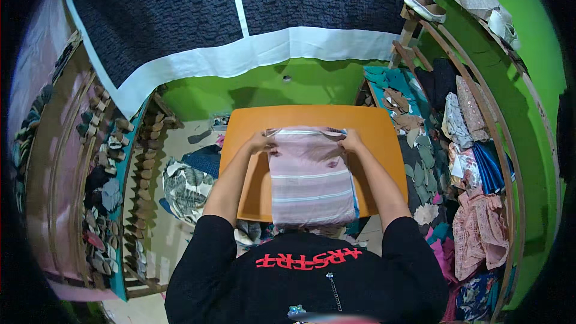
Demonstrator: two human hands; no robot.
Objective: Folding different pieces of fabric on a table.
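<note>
A pale pink striped cloth (312, 174) with white and bluish bands hangs over the near part of the orange tabletop (312, 115). It looks folded into a rectangle, and its lower end reaches past the table's near edge. My left hand (261, 143) grips its far left corner, fingers closed on the fabric. At the far right corner, my right hand (350, 141) pinches the same cloth. Both arms are stretched forward, and the fingertips are partly hidden by the cloth. A few small dark patches show on its upper half.
Left of the table, a patterned cloth pile (186, 186) lies on the floor beside racks of shoes (141, 198). On the right, a shelf holds folded clothes (480, 222) and more fabric. A dark curtain (162, 12) with white borders hangs at the back.
</note>
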